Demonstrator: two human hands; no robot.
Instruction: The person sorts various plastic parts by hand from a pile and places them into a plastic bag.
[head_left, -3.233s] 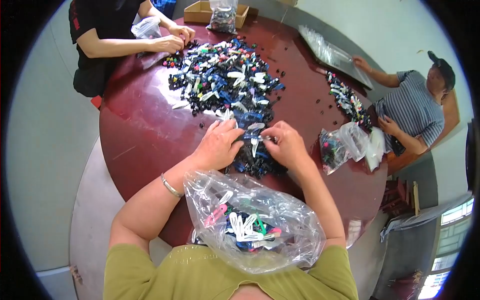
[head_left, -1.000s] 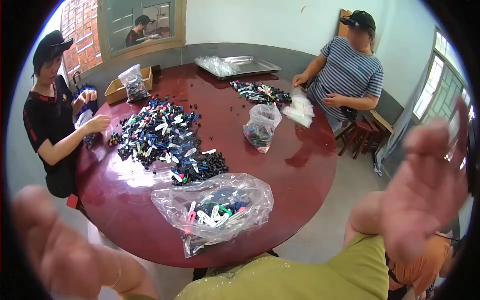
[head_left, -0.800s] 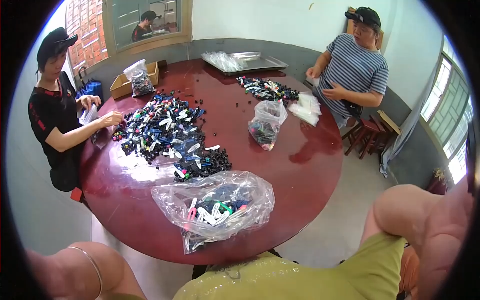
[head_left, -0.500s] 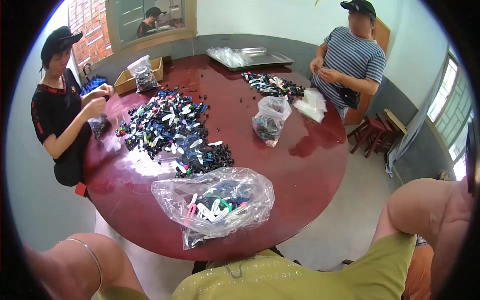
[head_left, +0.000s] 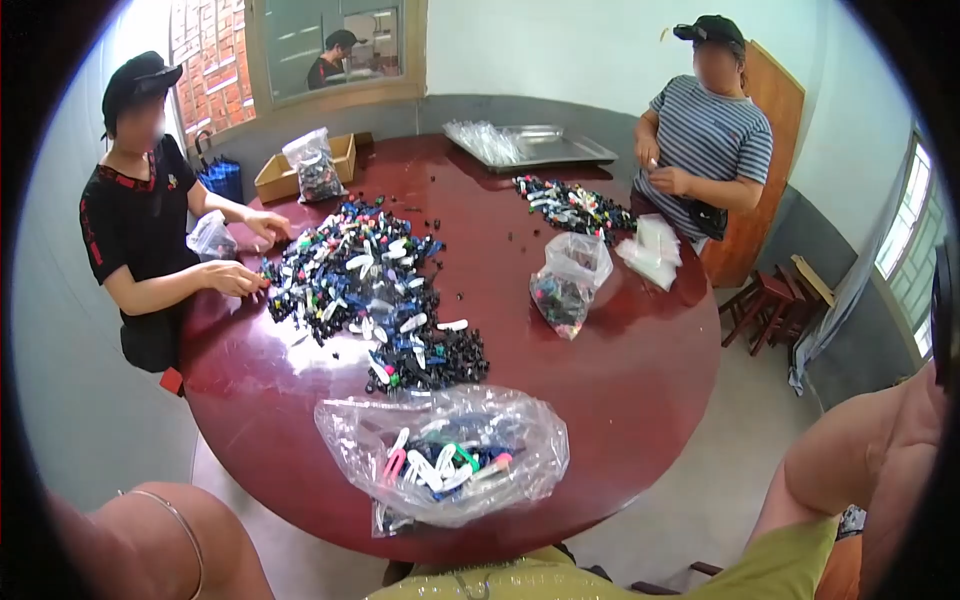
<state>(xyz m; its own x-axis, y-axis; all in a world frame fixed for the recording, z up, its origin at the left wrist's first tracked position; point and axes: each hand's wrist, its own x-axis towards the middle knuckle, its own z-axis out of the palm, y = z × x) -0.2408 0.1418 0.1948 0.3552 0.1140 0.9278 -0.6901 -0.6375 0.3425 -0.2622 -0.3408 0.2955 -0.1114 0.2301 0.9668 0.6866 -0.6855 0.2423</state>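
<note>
Both of my arms are raised at the edges of the view, and my hands are out of sight. My left arm, with a thin bracelet on it, is at the lower left; my right arm bends upward at the right. Nearest to me on the round red table lies an open clear plastic bag. Inside it are white, pink, green and dark clip-like pieces. Just beyond the bag spreads a big heap of small black, white, blue and coloured pieces.
A co-worker in black reaches to the heap's left side. Another in stripes stands at the far right by a smaller heap. Filled bags, flat plastic bags, a metal tray, a box and stools are around.
The view has tilted and shifted, so the table appears lower and further right. The co-worker in black has lowered both hands to the heap's edge.
</note>
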